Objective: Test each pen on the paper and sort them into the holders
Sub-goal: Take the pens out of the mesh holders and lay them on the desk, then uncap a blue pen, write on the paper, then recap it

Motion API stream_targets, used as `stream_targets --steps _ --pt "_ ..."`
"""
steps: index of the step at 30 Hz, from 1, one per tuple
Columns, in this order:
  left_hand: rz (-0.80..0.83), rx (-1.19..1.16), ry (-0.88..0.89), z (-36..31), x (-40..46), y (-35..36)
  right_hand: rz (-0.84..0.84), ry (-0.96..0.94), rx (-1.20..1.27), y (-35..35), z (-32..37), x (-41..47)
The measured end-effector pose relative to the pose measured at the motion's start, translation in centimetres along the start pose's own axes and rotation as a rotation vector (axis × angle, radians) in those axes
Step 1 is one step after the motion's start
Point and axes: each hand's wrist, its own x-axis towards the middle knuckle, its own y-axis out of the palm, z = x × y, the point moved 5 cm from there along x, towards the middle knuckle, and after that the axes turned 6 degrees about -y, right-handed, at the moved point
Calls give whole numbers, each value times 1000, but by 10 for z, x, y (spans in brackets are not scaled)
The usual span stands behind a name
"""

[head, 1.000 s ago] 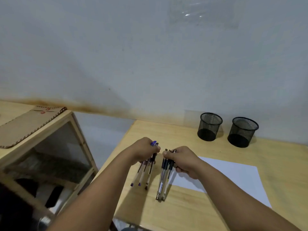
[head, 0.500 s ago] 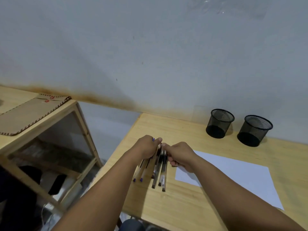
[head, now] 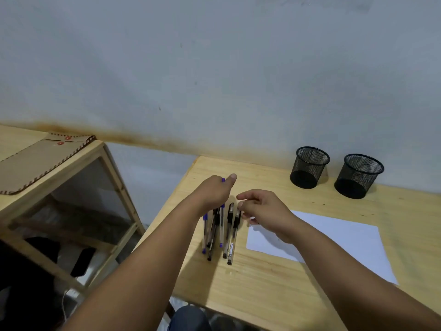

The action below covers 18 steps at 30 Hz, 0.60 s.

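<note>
Printed white label (head: 231, 250), writing unreadable

Bare desk (head: 269, 182) between pens (head: 220, 231) and 2 holders (head: 309, 167); paper (head: 334, 242) flat; holders seemingly empty.

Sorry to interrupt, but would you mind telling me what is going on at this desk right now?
A person is sorting pens at a wooden desk. The left hand rests over a bunch of pens lying on the desk, while the right hand hovers beside them, fingers loosely curled. A blank sheet of paper lies to the right, and two black mesh holders stand by the wall; no pens show in them.
</note>
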Motion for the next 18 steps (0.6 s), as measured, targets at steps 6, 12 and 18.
stream_targets --steps 6,12,18 --pt "73 -288 3 -18 -11 14 88 -67 129 5 8 -52" --pt "170 -376 50 -15 -26 41 -62 11 142 -26 -18 -85" --pt "298 -414 163 -8 -39 64 -412 36 185 -77 -39 -104"
